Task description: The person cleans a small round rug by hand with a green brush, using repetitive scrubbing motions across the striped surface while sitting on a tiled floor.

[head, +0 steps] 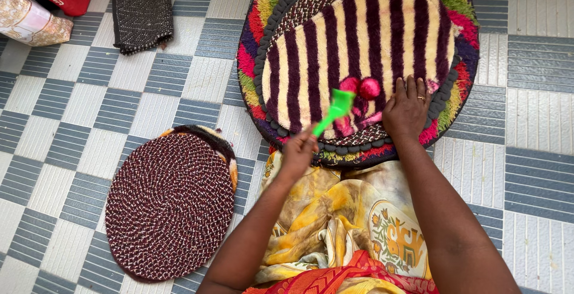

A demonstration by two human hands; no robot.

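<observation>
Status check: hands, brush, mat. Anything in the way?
Left hand grips green brush. Right hand flat on striped mat. Nothing blocking.

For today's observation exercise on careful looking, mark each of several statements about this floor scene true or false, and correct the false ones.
1. The left hand holds a green tool. True.
2. The right hand is lifted clear of the striped mat. False: it rests flat on the mat's near edge, beside the pink pompoms.
3. The oval braided mat lies on the checked floor on the person's left side. True.
4. The striped mat has blue and white stripes. False: they are dark purple and cream.
5. A ring shows on the right hand's fingers. True.
</observation>
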